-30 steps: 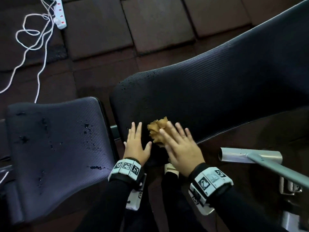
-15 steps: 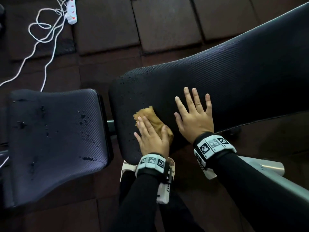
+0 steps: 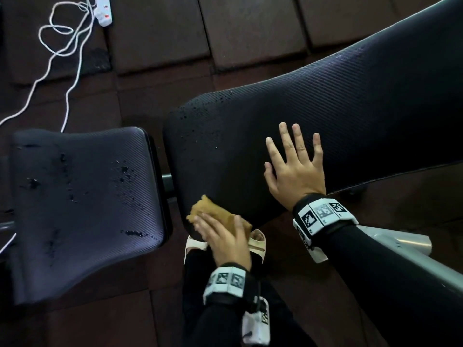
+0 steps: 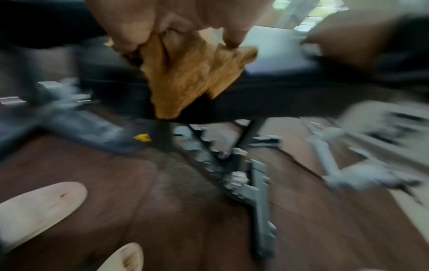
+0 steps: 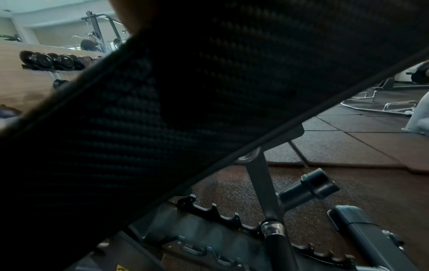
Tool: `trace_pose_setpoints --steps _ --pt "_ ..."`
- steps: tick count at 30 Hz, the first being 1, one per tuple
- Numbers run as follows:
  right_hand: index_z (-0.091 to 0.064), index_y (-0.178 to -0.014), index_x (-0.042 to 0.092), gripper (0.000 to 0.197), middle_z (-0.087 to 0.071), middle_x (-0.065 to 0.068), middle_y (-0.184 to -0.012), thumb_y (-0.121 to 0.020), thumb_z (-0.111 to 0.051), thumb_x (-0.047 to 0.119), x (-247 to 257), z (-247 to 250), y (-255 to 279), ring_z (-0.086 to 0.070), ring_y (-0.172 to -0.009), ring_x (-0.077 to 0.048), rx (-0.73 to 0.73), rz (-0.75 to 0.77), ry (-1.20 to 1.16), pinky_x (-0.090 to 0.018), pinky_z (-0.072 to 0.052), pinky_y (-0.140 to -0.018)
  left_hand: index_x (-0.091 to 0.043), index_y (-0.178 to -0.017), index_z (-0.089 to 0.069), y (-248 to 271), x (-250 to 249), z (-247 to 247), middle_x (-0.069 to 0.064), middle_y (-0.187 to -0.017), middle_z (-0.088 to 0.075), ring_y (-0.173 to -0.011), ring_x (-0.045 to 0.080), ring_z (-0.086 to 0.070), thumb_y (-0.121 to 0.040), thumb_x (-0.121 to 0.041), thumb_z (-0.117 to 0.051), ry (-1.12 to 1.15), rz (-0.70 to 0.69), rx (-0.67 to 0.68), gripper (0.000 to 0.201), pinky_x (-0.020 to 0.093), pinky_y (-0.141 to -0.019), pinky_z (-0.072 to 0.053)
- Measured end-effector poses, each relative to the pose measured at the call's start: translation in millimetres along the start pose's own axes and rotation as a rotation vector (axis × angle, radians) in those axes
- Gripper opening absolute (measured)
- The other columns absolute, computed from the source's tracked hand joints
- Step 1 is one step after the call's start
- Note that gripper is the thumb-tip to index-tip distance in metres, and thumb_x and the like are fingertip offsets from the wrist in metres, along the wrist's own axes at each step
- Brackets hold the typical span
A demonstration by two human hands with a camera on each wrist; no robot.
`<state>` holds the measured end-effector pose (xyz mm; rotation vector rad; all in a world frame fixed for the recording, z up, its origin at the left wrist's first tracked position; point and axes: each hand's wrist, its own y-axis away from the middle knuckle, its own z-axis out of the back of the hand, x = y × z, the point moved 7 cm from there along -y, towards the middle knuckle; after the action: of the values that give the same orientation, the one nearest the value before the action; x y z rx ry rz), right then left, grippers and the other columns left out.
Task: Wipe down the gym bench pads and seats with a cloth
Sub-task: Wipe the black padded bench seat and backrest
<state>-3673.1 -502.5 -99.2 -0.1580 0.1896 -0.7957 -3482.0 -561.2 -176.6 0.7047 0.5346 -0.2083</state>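
Note:
The black textured back pad [image 3: 350, 116] slopes up to the right, with water droplets near its left end. My left hand [image 3: 218, 221] grips a brown cloth [image 3: 213, 212] at the pad's near lower corner. In the left wrist view the cloth [image 4: 185, 77] bunches between thumb and fingers [image 4: 232, 36] and hangs over the pad's edge. My right hand [image 3: 293, 151] lies flat on the pad, fingers spread, to the right of the cloth. The seat pad [image 3: 82, 209] at the left carries wet spots. The right wrist view is mostly filled by the back pad [image 5: 185, 110].
A white power strip [image 3: 104, 11] and its looped cord [image 3: 62, 46] lie on the dark rubber floor tiles at top left. A grey frame tube [image 3: 400, 242] runs under my right arm. My sandalled feet [image 3: 255, 242] stand below the pad. A dumbbell rack [image 5: 53, 60] stands far off.
The cloth passed from my right hand to my left. The left hand then slid it down to the pad's near corner, while the right hand moved up and stayed flat on the pad.

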Motion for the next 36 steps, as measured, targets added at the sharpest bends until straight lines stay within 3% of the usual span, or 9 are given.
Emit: trace_pose_setpoints --steps 4,8,12,15,18,21,26,33,36 --pt "-0.048 -0.136 0.020 0.046 -0.027 -0.012 -0.153 -0.094 -0.037 0.038 1.5 0.6 -0.3 -0.019 -0.143 -0.029 0.003 -0.005 0.008 -0.056 -0.012 -0.114 -0.003 -0.146 0.013 10.8 -45.9 -22.6 0.010 -0.152 0.027 -0.141 0.024 0.026 -0.095 -0.049 -0.030 -0.031 -0.166 0.089 0.081 0.025 -0.111 0.019" --pt "-0.048 -0.135 0.020 0.047 -0.028 -0.012 -0.152 -0.094 -0.037 0.038 1.4 0.8 -0.9 -0.020 -0.143 -0.028 0.000 -0.004 0.011 -0.055 -0.013 -0.114 0.000 -0.147 0.005 -27.9 -62.7 -12.9 0.017 -0.156 0.014 -0.145 0.031 0.012 -0.100 -0.035 -0.036 -0.084 -0.106 0.015 0.072 0.037 -0.117 0.002" --pt "-0.048 -0.135 0.021 0.047 -0.028 -0.011 -0.152 -0.094 -0.037 0.038 0.7 0.3 -0.9 -0.021 -0.143 -0.028 0.000 -0.005 0.013 -0.055 -0.013 -0.113 -0.001 -0.149 -0.002 -77.3 -49.9 12.5 0.014 -0.158 0.005 -0.146 0.029 0.003 -0.101 -0.028 -0.037 -0.034 -0.086 -0.032 0.065 0.042 -0.115 -0.006" --pt "-0.048 -0.135 0.021 0.046 -0.029 -0.011 -0.152 -0.093 -0.037 0.038 0.9 0.3 -0.4 -0.021 -0.143 -0.028 -0.002 -0.008 0.015 -0.055 -0.014 -0.113 0.001 -0.149 -0.005 -86.5 -19.1 25.1 0.016 -0.158 0.000 -0.145 0.031 -0.002 -0.101 -0.024 -0.037 0.061 0.019 -0.089 0.063 0.041 -0.115 -0.006" --pt "-0.048 -0.135 0.021 0.046 -0.029 -0.010 -0.152 -0.093 -0.038 0.038 1.0 0.2 -0.6 -0.022 -0.142 -0.028 -0.004 -0.010 0.022 -0.055 -0.015 -0.113 0.001 -0.149 -0.008 -59.9 6.4 19.8 0.016 -0.158 -0.002 -0.145 0.032 -0.005 -0.100 -0.024 -0.039 0.094 0.144 -0.119 0.063 0.045 -0.114 -0.010" --pt "-0.048 -0.134 0.021 0.046 -0.030 -0.010 -0.152 -0.093 -0.038 0.038 0.8 0.4 -0.8 -0.022 -0.142 -0.028 0.000 -0.015 0.023 -0.055 -0.015 -0.113 0.000 -0.149 -0.008 -46.1 13.9 12.7 0.015 -0.158 -0.002 -0.145 0.032 -0.003 -0.100 -0.022 -0.041 0.104 0.149 -0.095 0.063 0.048 -0.114 -0.008" --pt "-0.049 -0.134 0.021 0.046 -0.030 -0.010 -0.152 -0.092 -0.040 0.038 2.0 1.1 -1.9 -0.023 -0.142 -0.027 0.002 -0.019 0.020 -0.055 -0.017 -0.113 -0.003 -0.149 -0.009 -99.5 1.9 24.3 0.011 -0.159 -0.003 -0.145 0.032 -0.002 -0.100 -0.025 -0.040 0.070 0.167 -0.101 0.063 0.047 -0.114 -0.005" --pt "-0.051 -0.133 0.022 0.046 -0.031 -0.009 -0.152 -0.090 -0.043 0.037 2.7 0.8 -3.6 -0.024 -0.142 -0.027 0.008 -0.026 0.043 -0.055 -0.018 -0.112 -0.007 -0.150 -0.002 -211.0 -66.2 46.7 0.008 -0.159 0.004 -0.145 0.031 0.002 -0.102 -0.032 -0.031 -0.007 -0.010 -0.048 0.061 0.039 -0.114 -0.001" --pt "-0.051 -0.133 0.023 0.046 -0.031 -0.008 -0.151 -0.089 -0.044 0.037 2.6 0.0 -3.6 -0.025 -0.141 -0.027 0.009 -0.026 0.049 -0.054 -0.018 -0.112 -0.005 -0.150 -0.001 -223.7 -120.1 38.3 0.011 -0.159 0.006 -0.145 0.034 0.007 -0.102 -0.032 -0.031 -0.088 -0.180 0.004 0.062 0.039 -0.114 0.001"
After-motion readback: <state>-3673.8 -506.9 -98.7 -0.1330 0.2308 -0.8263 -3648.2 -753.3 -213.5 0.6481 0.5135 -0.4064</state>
